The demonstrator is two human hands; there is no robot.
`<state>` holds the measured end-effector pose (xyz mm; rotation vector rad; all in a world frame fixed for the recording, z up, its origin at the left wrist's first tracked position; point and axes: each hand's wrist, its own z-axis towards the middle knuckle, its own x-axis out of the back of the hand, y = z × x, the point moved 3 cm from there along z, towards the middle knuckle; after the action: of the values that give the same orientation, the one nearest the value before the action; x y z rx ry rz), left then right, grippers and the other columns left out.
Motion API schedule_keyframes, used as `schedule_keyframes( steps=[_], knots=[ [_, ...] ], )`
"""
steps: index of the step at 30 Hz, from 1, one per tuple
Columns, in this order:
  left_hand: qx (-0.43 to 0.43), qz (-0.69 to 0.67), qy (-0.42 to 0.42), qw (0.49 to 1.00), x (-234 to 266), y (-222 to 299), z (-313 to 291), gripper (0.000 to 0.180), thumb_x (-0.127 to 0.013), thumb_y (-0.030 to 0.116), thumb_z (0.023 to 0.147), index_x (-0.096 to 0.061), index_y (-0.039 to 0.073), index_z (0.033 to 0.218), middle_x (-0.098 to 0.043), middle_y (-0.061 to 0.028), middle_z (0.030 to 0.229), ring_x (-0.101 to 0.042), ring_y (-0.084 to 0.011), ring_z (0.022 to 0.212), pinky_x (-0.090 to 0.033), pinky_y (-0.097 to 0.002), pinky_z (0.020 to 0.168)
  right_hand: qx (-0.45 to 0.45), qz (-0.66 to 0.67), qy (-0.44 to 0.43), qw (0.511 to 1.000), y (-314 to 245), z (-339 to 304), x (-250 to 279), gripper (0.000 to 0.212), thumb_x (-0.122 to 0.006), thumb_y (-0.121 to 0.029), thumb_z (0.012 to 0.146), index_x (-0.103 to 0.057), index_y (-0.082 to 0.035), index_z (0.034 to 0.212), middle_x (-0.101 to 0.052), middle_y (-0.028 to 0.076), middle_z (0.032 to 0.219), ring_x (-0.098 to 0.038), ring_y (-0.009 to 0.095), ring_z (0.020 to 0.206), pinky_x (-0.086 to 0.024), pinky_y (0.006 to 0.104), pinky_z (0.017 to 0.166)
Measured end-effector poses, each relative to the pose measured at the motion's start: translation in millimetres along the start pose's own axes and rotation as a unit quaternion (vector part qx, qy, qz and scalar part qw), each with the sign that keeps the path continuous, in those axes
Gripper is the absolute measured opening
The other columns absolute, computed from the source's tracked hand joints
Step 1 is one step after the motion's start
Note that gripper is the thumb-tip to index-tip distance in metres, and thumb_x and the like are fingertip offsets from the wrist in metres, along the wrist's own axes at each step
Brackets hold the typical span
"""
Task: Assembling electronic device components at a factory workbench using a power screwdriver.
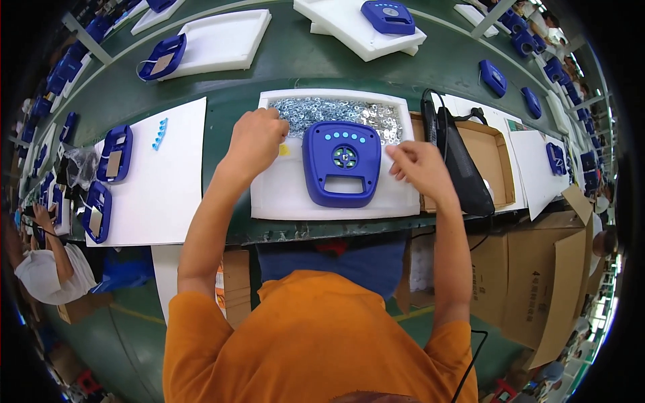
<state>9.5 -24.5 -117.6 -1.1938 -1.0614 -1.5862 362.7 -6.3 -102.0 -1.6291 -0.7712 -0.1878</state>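
Observation:
Flat in front of me on a white foam tray (275, 205) lies a blue plastic housing (316, 171). It has a row of light-blue buttons along its top, a round opening in the middle and a rectangular slot below. Small shiny metal pieces (316, 109), washer-like, fill the back of the tray. My left hand (255, 141) is closed at the left edge of these pieces, and its fingertips are turned away from view. Over the tray's right side, beside the housing, my right hand (422, 169) has its fingers curled together. What either hand holds, if anything, cannot be made out.
A long black tool-like object (463, 164) with a cable lies right of the tray, against an open cardboard box (498, 158). On the left, a white board (171, 188) carries blue housings (115, 154) and a light-blue button strip (160, 134). More foam trays (218, 40) sit behind.

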Motion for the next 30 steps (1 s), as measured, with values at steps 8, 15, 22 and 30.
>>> schedule_keyframes(
  steps=[8, 15, 22, 30],
  knots=[
    [-0.068, 0.044, 0.08, 0.993, -16.6, -2.0, -7.2, 0.012, -0.072, 0.011, 0.089, -0.083, 0.008, 0.085, -0.075, -0.0129, 0.097, -0.075, -0.0312, 0.108, -0.055, -0.0477, 0.103, 0.051, 0.099, 0.263, 0.958, 48.7, -13.7, 148.6, 0.032, -0.076, -0.032, 0.112, -0.082, 0.0, 0.112, -0.08, 0.007, 0.087, -0.074, 0.011, 0.074, -0.055, 0.0246, 0.067],
    [-0.114, 0.061, 0.103, 0.986, -19.7, -2.9, -7.7, 0.012, -0.067, 0.001, 0.094, -0.078, 0.005, 0.094, -0.071, -0.0115, 0.098, -0.073, -0.0305, 0.106, -0.049, -0.0517, 0.125, -0.06, 0.041, 0.401, 0.913, 157.0, -40.3, 244.3, 0.029, -0.074, -0.027, 0.111, -0.082, 0.001, 0.112, -0.08, 0.006, 0.088, -0.075, 0.012, 0.074, -0.058, 0.0245, 0.067],
    [-0.091, 0.023, 0.071, 0.993, -20.4, -10.1, -7.4, 0.005, -0.071, 0.002, 0.093, -0.075, 0.005, 0.093, -0.07, -0.0111, 0.099, -0.072, -0.0305, 0.105, -0.049, -0.0527, 0.125, -0.241, -0.402, 0.192, 0.862, 180.6, -65.2, 214.6, 0.051, -0.085, -0.042, 0.099, -0.081, -0.006, 0.135, -0.085, 0.024, 0.119, -0.081, 0.043, 0.115, -0.063, 0.0481, 0.103],
    [-0.111, -0.04, 0.16, 0.98, 6.3, 10.5, 11.3, 0.006, -0.073, 0.008, 0.104, -0.072, 0.005, 0.098, -0.071, -0.0121, 0.1, -0.071, -0.0342, 0.103, -0.054, -0.0498, 0.114, -0.193, -0.402, 0.222, 0.867, 200.7, -79.8, 226.9, 0.04, -0.093, -0.033, 0.092, -0.082, -0.005, 0.118, -0.084, 0.022, 0.103, -0.082, 0.042, 0.103, -0.063, 0.049, 0.093]
  ],
)
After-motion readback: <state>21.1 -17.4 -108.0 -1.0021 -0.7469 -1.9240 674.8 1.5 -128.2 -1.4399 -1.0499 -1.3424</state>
